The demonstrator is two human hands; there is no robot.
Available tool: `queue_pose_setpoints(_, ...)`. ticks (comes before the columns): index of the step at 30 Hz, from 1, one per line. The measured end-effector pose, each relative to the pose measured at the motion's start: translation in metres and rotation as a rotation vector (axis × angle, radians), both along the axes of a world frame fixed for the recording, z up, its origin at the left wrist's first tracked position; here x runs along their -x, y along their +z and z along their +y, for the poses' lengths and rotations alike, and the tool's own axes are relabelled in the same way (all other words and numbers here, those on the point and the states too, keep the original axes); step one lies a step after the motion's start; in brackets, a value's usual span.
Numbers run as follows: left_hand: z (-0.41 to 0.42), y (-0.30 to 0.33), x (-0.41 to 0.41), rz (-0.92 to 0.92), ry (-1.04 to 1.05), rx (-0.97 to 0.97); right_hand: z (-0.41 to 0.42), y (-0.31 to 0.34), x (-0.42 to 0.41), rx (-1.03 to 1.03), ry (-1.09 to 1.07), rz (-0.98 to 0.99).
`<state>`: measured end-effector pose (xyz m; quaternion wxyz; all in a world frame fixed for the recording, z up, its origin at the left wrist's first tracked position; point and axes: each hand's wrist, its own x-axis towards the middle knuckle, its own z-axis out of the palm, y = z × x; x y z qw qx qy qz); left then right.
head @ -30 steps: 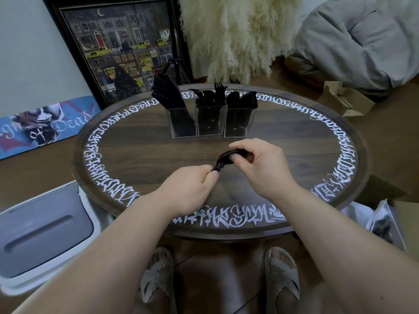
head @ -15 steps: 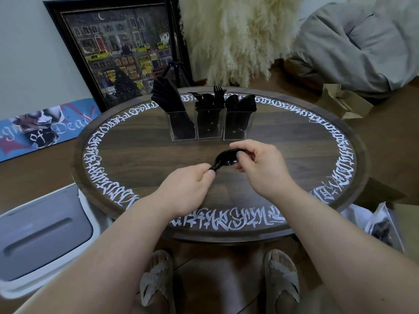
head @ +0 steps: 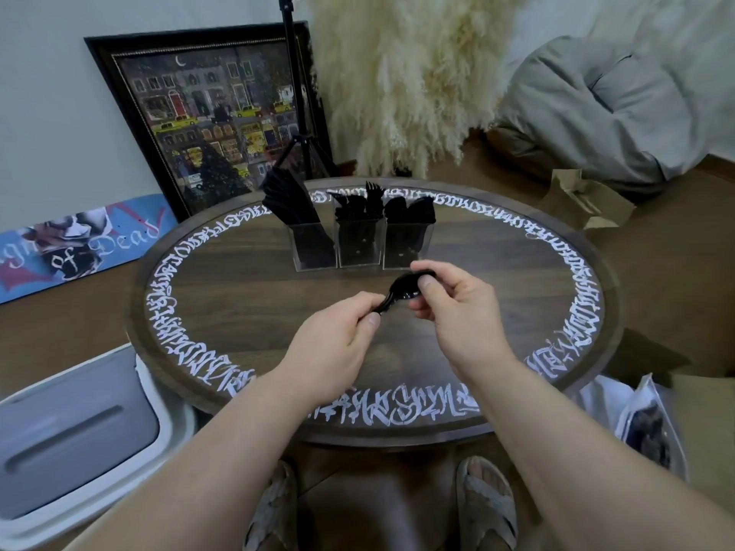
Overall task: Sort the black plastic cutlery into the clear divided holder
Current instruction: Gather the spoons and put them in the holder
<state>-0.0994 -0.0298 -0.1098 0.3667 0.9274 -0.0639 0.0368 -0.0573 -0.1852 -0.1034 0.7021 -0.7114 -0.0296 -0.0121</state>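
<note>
Skateboard deck (head: 83, 248) against the wall: painted words "of" and "Dead" legible. White calligraphic lettering ringing the bench (head: 254, 312): not readable.

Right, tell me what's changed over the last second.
The right hand shifted its fingers along the black spoon, baring the bowl. The left hand keeps pinching the handle. The clear divided holder and its sorted cutlery stayed put on the table.
</note>
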Motion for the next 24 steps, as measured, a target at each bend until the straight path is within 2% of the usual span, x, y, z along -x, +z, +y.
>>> queue_pose_setpoints(5,0.002,0.016,-0.018,-0.125,0.173,-0.137,-0.018,0.037,-0.015,0.162,-0.172,-0.277)
queue_pose_setpoints(9,0.011,0.029,-0.041,-0.112,0.253,-0.238,-0.033,0.077,-0.048,0.388,-0.337,-0.61)
queue_pose_setpoints(12,0.017,0.038,-0.061,-0.11,0.279,-0.278,-0.036,0.097,-0.079,0.579,-0.389,-0.77)
queue_pose_setpoints(16,0.024,0.037,-0.083,-0.062,0.306,-0.323,-0.029,0.089,-0.119,0.743,-0.326,-0.822)
queue_pose_setpoints(24,0.029,0.016,-0.119,-0.033,0.345,-0.4,-0.007,0.056,-0.165,0.914,-0.146,-0.699)
